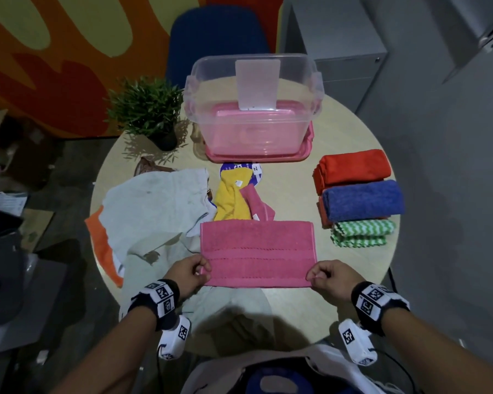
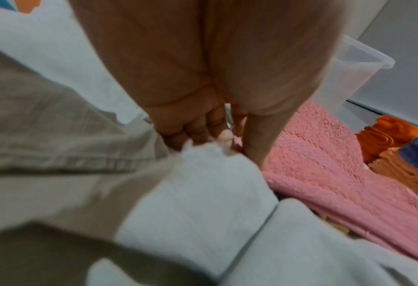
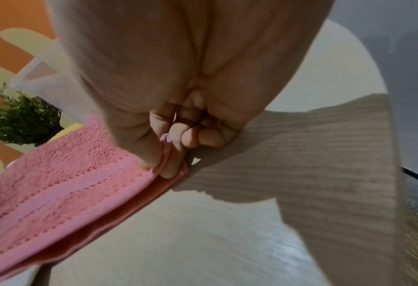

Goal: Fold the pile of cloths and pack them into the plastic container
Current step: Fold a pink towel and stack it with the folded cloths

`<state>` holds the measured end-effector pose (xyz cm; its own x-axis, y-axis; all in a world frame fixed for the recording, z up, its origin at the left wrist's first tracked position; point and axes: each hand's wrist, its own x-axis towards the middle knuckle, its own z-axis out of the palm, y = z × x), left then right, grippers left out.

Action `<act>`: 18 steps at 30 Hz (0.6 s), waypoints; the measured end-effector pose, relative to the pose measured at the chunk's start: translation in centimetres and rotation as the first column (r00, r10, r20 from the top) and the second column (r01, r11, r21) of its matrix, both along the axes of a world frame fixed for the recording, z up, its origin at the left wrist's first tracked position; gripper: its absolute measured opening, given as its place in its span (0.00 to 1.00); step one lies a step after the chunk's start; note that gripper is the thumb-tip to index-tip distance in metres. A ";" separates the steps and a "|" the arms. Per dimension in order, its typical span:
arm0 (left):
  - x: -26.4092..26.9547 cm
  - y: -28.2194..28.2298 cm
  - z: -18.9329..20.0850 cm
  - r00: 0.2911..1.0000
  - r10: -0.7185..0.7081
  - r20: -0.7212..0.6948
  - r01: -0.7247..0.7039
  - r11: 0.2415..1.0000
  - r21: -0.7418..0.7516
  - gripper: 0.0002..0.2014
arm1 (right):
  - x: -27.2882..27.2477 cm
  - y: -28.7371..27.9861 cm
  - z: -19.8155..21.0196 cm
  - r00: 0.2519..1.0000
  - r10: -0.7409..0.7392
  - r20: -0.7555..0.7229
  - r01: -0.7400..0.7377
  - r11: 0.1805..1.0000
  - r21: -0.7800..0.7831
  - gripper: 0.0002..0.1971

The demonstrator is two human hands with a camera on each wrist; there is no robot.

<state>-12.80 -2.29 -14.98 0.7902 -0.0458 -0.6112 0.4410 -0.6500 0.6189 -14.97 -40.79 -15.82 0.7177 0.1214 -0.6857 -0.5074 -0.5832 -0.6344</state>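
Pinching the near corners of a folded pink towel (image 1: 256,253), both hands sit low in the centre of the head view: the left hand (image 1: 187,273) grips the lower left corner, the right hand (image 1: 329,277) the lower right one, where the right wrist view shows thumb and forefinger clamped on the hem, other fingers (image 3: 208,138) curled under. That towel lies flat on the round table (image 1: 296,189), its left edge overlapping a crumpled white cloth (image 1: 154,206) with an orange border at centre left. Just above the towel, mid-frame, a yellow cloth (image 1: 231,194) and a small pink cloth (image 1: 256,203) lie loose. At centre right three folded pieces sit in a column: a green zigzag cloth (image 1: 362,231) lowest, a blue cloth (image 1: 363,200) above it, an orange cloth (image 1: 353,166) highest. Farther up, top centre, stands the clear plastic container (image 1: 254,109) on its pink lid (image 1: 256,157), with a potted plant (image 1: 147,109) to its left
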 end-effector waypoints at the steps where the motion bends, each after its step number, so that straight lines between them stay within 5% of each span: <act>1: -0.1 -0.1 0.0 1.000 0.003 0.007 -0.003 1.000 0.005 0.07 | 0.0 0.2 0.1 1.000 0.007 0.016 -0.007 1.000 -0.028 0.08; 6: 0.0 -0.3 0.2 0.994 -0.105 0.043 0.100 0.990 0.104 0.08 | 0.2 1.3 0.9 0.990 0.113 0.085 -0.098 0.982 -0.159 0.08; 12: 1.8 -1.1 1.7 0.932 -0.361 0.040 0.331 0.890 0.313 0.04 | 1.4 1.7 2.0 0.968 0.246 0.051 -0.225 0.937 -0.267 0.06; 16: 4.3 -1.4 3.6 0.908 -0.287 0.305 0.153 0.906 0.395 0.08 | 3.7 2.5 2.7 0.957 0.151 0.247 -0.083 0.961 -0.263 0.05; 18: 5.7 -1.8 3.9 0.868 -0.241 0.433 0.071 0.925 0.374 0.10 | 5.2 3.3 2.7 0.906 0.191 0.378 -0.073 0.949 -0.305 0.12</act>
